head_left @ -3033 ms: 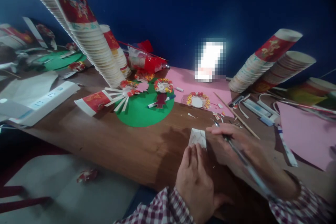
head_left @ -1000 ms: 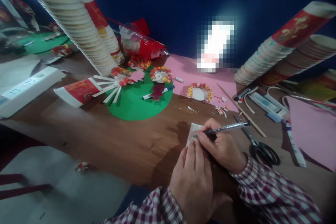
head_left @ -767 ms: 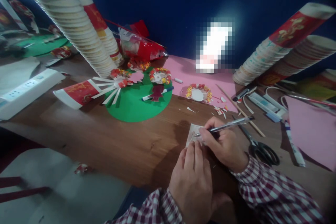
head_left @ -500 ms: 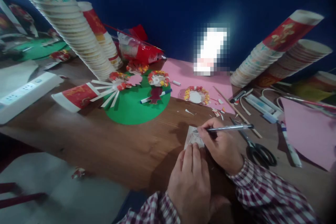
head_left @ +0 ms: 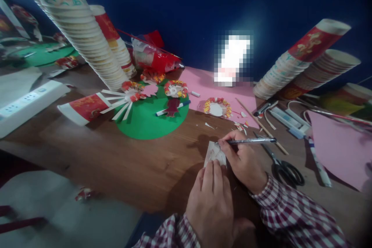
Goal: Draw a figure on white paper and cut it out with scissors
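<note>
A small white piece of paper (head_left: 214,152) lies on the brown wooden table (head_left: 122,159). My left hand (head_left: 211,201) rests flat with its fingertips pressing the paper's near edge. My right hand (head_left: 244,159) is closed on a pen (head_left: 250,141), whose tip touches the paper's top. Both wrists wear red-and-white checked sleeves.
Black scissors (head_left: 283,166) lie just right of my right hand. A green paper disc (head_left: 151,118) carries cut-cup figures and a marker. Pink sheets (head_left: 340,147) lie behind and at the right. Tall stacks of paper cups (head_left: 87,42) lean at left and right (head_left: 296,62). A white power strip (head_left: 26,100) sits far left.
Three seconds ago my right hand lay over the paper with the pen pointing back; it then turned the tip onto the paper. Over the last second the tip shifts slightly on it. My left hand stays.
</note>
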A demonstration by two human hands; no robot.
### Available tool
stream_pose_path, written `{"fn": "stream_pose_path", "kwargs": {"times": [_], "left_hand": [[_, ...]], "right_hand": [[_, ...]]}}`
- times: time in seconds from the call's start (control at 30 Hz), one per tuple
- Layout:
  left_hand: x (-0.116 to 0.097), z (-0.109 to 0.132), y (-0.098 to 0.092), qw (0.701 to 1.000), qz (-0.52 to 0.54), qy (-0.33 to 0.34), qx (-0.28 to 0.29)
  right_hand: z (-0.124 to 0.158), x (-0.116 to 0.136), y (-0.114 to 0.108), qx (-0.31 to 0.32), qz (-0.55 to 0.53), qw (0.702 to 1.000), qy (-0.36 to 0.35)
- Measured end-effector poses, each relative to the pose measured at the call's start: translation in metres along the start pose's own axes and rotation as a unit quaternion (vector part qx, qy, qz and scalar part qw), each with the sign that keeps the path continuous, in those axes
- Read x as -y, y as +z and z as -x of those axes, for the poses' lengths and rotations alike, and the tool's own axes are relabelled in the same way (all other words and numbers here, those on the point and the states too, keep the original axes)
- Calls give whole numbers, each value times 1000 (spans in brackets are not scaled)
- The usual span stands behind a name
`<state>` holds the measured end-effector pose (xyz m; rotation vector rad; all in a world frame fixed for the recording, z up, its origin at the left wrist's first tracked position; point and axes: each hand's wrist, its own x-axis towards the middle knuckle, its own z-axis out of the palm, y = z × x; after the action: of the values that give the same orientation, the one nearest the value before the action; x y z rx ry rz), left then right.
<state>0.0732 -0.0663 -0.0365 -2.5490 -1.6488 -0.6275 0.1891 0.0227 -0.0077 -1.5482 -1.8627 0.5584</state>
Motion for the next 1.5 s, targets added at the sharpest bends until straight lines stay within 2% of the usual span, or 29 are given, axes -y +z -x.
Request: {"fn": "stream_pose_path", "kwargs": {"times": [0.6,0.73,1.03,1.33,1.5], "left_hand": [[0,-1,-2,1000,1,6,22],[0,1,0,1000,-3,6,12],[1,-1,-3,1000,0,7,29],[0,-1,-3,1000,4,4,27],[1,-2,-5,999,-3,10,32]], "right_hand": [[1,-1,3,10,-2,1000,1],[1,-2,3,18,0,1000,4],[1,-1,3,1,7,1000,-6],[1,1,1,22,12,1000,-3],[0,2,0,8,28,1000,-8]]}}
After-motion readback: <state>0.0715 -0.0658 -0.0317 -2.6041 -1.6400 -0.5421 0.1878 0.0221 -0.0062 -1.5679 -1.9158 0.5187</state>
